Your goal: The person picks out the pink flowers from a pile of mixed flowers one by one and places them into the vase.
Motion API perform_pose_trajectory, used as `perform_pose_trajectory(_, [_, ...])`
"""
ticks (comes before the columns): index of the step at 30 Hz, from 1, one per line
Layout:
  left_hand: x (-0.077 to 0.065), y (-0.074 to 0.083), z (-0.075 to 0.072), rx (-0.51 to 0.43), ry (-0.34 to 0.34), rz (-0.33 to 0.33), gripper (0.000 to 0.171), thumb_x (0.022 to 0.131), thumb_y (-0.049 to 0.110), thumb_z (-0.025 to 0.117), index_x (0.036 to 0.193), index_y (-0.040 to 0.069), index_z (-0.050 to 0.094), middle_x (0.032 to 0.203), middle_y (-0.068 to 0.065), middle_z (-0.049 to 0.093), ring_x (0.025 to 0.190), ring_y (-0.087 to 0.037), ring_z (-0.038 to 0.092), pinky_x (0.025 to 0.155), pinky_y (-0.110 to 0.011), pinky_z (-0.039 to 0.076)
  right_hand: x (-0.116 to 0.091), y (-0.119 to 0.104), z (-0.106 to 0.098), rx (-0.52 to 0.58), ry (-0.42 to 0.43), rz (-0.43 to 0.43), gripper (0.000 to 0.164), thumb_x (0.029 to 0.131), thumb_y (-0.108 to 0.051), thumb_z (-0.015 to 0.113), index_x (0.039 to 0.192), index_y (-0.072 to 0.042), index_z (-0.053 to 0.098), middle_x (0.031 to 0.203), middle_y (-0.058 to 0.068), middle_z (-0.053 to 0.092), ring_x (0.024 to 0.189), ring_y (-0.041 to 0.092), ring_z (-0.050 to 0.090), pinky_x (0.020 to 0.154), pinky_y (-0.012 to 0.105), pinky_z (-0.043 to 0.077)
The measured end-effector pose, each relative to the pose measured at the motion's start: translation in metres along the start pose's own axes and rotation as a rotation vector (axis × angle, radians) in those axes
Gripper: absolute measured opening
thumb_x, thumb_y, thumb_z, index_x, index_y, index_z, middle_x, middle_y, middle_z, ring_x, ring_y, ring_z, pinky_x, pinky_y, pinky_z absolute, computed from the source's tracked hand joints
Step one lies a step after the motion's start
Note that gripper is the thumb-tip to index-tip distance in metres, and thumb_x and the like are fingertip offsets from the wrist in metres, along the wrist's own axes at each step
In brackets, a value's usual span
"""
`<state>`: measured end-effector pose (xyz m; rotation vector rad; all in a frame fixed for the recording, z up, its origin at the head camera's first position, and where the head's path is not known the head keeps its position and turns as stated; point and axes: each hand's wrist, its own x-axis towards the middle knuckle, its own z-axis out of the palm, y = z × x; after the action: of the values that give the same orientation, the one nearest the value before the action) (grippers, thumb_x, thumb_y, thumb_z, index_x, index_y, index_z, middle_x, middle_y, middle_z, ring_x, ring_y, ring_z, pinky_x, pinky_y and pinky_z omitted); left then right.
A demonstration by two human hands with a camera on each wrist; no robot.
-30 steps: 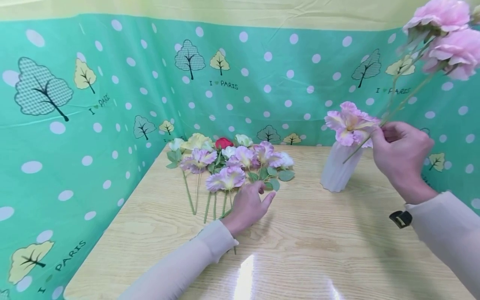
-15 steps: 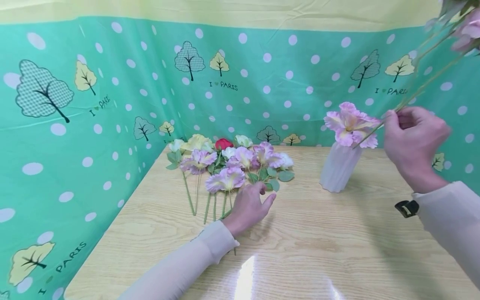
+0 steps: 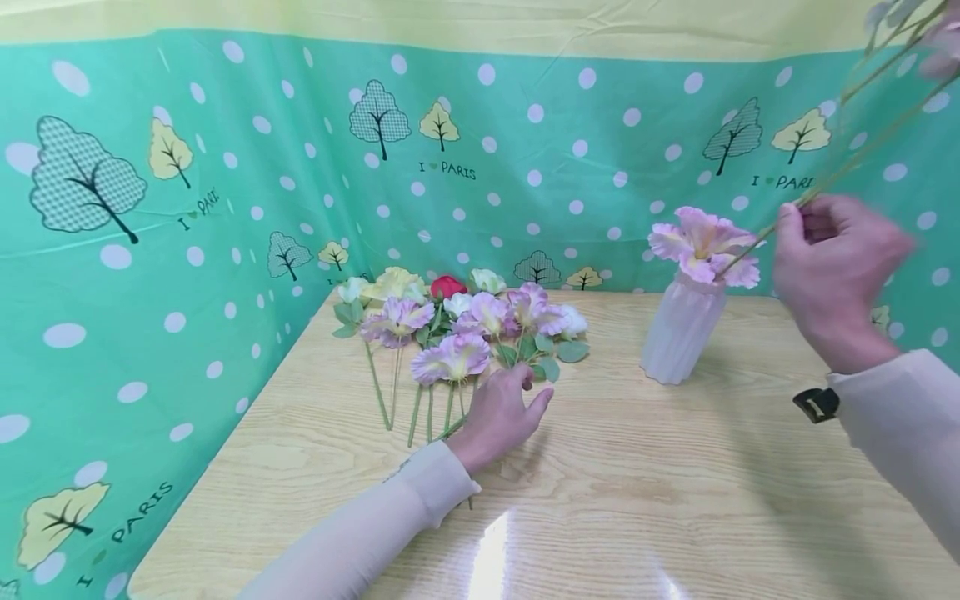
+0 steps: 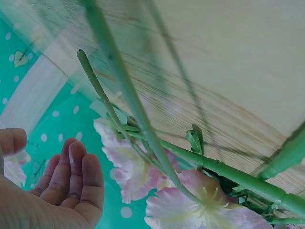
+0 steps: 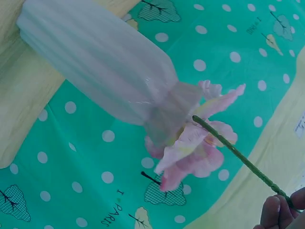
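"Since a second ago, the right hand (image 3: 840,279) has moved up and to the right, and the green stem (image 5: 238,156) has gone along with it."

"How does that hand hold it?"

"Thumb and fingers pinch the stem, which slants upward to pink blooms (image 3: 943,52) cut off by the edge of the head view."

"Is the lower end inside the vase (image 3: 681,337)?"

"No, the right wrist view shows the tip outside, by the mouth, near the ruffled lilac flower (image 3: 701,242) that sits in the vase. I can't tell whether tip and petals touch."

"And the left hand (image 3: 498,417)?"

"It has stayed where it was, over the loose flowers (image 3: 452,360) on the counter (image 3: 600,508). Its thumb stands apart from the softly bent fingers, with nothing between them. Whether its underside touches the stems, I can't tell."

"What lies in that bunch?"

"Several lilac blooms at the front, with a red flower (image 3: 447,287), a pale yellow flower (image 3: 393,283) and some whitish ones behind. Beyond them hangs a green dotted cloth (image 3: 487,208) printed with trees."
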<state>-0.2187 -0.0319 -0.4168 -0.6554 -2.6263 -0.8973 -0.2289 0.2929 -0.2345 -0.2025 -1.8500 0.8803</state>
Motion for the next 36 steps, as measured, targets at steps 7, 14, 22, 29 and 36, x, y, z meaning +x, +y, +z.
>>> perform_pose_trajectory(7, [0.000, 0.000, 0.001, -0.004, 0.002, 0.001, 0.025, 0.098, 0.032, 0.071, 0.104, 0.008, 0.069, 0.096, -0.010, 0.072, 0.081, -0.020, 0.064, 0.070, -0.033, 0.053, -0.006, 0.007, 0.006, -0.094, -0.168, 0.089, 0.031, 0.098, -0.026, 0.064, 0.111, -0.001, 0.077, 0.073, -0.031, 0.050, 0.063, -0.012, 0.050, 0.062, 0.006, 0.041])
perform_pose_trajectory(14, [0.000, -0.001, 0.002, -0.013, 0.002, 0.003, 0.025, 0.097, 0.031, 0.071, 0.105, 0.007, 0.070, 0.096, -0.010, 0.072, 0.081, -0.020, 0.064, 0.070, -0.032, 0.053, -0.009, 0.022, 0.014, -0.168, -0.352, 0.114, 0.036, 0.101, -0.028, 0.060, 0.117, 0.001, 0.074, 0.093, 0.006, 0.071, 0.062, -0.008, 0.052, 0.052, 0.009, 0.044])
perform_pose_trajectory(22, [0.000, -0.002, 0.003, -0.006, -0.002, -0.003, 0.026, 0.097, 0.031, 0.072, 0.107, 0.007, 0.070, 0.096, -0.010, 0.072, 0.082, -0.020, 0.064, 0.070, -0.032, 0.053, -0.016, 0.036, 0.022, -0.209, -0.448, 0.088, 0.037, 0.102, -0.028, 0.060, 0.117, 0.002, 0.075, 0.108, 0.025, 0.074, 0.059, -0.012, 0.049, 0.048, 0.011, 0.043])
perform_pose_trajectory(29, [0.001, -0.003, 0.004, -0.008, 0.002, 0.002, 0.025, 0.097, 0.031, 0.072, 0.106, 0.007, 0.069, 0.095, -0.009, 0.072, 0.081, -0.020, 0.064, 0.069, -0.032, 0.053, -0.018, 0.040, 0.028, -0.241, -0.525, 0.162, 0.042, 0.102, -0.035, 0.062, 0.126, -0.003, 0.071, 0.113, 0.025, 0.073, 0.083, 0.018, 0.063, 0.049, 0.016, 0.048])
perform_pose_trajectory(36, [0.001, -0.003, 0.006, 0.001, 0.012, 0.005, 0.026, 0.097, 0.031, 0.073, 0.106, 0.007, 0.070, 0.094, -0.010, 0.072, 0.080, -0.021, 0.065, 0.068, -0.033, 0.052, -0.020, 0.045, 0.033, -0.264, -0.575, 0.160, 0.040, 0.101, -0.029, 0.062, 0.128, 0.001, 0.068, 0.112, 0.029, 0.071, 0.081, 0.030, 0.067, 0.047, 0.024, 0.051])
